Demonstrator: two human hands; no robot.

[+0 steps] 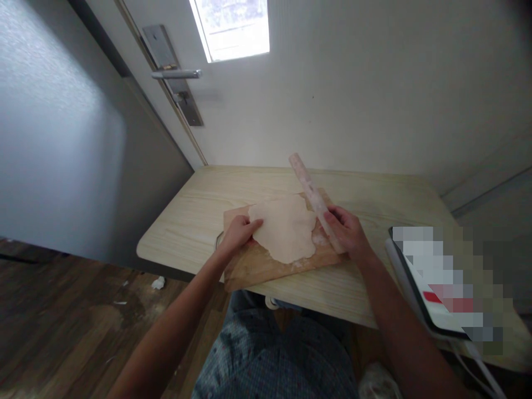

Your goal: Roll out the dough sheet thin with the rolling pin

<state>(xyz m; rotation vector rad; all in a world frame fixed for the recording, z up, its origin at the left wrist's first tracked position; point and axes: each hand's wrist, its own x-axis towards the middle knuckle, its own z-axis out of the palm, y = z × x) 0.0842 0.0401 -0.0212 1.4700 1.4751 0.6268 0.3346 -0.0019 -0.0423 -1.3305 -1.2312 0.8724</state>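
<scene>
A flat, rolled-out sheet of dough point(286, 228) with a wavy edge lies on a wooden cutting board point(253, 271). My left hand point(240, 231) pinches the dough's left edge, thumb on top and the other fingers mostly hidden beneath. In my right hand point(346, 230) is a floured wooden rolling pin point(308, 187), gripped near its lower end. The pin slants up and to the left beside the dough's right edge; I cannot tell whether it touches the board. White flour is smeared on the board near the pin.
The board rests on a pale wooden table point(187, 205) against a white door with a metal handle point(177, 73). To the right lies a tablet-like device point(432, 277), partly blurred out, with a white cable. Scraps of white paper point(158, 283) lie on the floor at left.
</scene>
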